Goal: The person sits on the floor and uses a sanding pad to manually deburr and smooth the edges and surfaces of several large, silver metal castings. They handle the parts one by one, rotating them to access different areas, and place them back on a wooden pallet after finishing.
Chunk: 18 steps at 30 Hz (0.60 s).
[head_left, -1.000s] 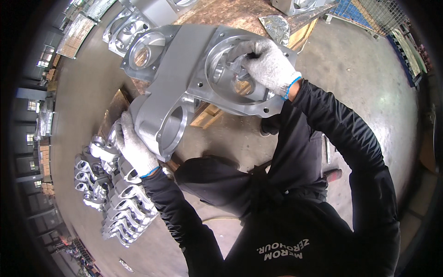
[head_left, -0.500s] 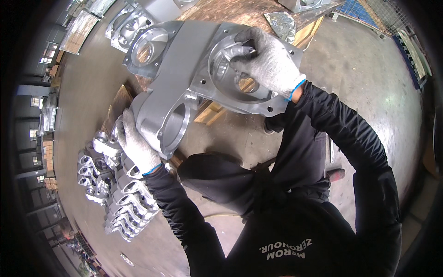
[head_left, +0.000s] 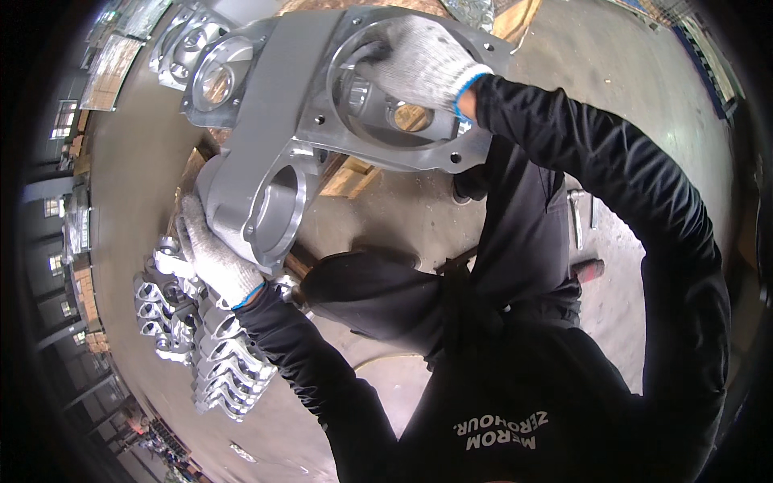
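Note:
A large grey machined metal housing with round bores and bolt holes is tilted in front of me. My left hand, in a white knit glove with a blue cuff, wraps the outer side of its lower tubular end, beside the smaller round opening. My right hand, gloved alike, reaches into the wide bore at the upper right. Its fingers are curled against the inner wall near the rim. Their tips look dark, and whatever they may pinch is hidden.
Another similar metal housing stands at the upper left. Rows of smaller silvery castings lie on the floor at lower left. Wooden boards show beneath the housing. A wrench-like tool lies on the floor beyond my leg.
The housing and both hands sit further up and left in view. My right hand has turned palm-down, its fingers shifting deeper toward the bore's upper left wall. My left hand keeps its grip.

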### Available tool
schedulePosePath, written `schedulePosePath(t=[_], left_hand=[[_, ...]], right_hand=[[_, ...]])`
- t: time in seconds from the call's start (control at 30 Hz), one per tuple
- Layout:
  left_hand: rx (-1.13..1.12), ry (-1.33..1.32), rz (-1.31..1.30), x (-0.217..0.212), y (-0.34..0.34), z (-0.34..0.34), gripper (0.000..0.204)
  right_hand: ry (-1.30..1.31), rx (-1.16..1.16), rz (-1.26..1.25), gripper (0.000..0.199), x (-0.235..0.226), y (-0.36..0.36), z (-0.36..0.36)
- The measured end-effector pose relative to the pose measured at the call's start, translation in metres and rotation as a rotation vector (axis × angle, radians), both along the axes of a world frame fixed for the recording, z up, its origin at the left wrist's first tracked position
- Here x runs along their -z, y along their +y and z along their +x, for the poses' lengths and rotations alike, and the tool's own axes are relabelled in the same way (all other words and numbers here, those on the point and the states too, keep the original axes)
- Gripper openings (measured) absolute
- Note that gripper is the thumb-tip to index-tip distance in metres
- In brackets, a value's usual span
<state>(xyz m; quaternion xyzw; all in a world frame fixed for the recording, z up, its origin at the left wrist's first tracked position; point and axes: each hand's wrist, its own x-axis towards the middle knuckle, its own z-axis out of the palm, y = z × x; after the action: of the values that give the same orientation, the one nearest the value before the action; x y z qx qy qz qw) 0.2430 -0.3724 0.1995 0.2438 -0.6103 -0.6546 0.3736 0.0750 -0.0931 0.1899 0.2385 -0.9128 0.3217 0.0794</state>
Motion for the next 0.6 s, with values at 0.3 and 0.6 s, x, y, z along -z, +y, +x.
schedulePosePath(t=[0.3,0.6], left_hand=[[-0.015,-0.070,-0.342,0.017,-0.024,0.005,0.028],[-0.057,-0.058,-0.024,-0.002,-0.008,0.005,0.036]], right_hand=[[0.022,-0.049,0.342,0.035,-0.014,-0.003,0.010],[0.046,-0.137,0.236,0.047,0.008,-0.019,-0.003]])
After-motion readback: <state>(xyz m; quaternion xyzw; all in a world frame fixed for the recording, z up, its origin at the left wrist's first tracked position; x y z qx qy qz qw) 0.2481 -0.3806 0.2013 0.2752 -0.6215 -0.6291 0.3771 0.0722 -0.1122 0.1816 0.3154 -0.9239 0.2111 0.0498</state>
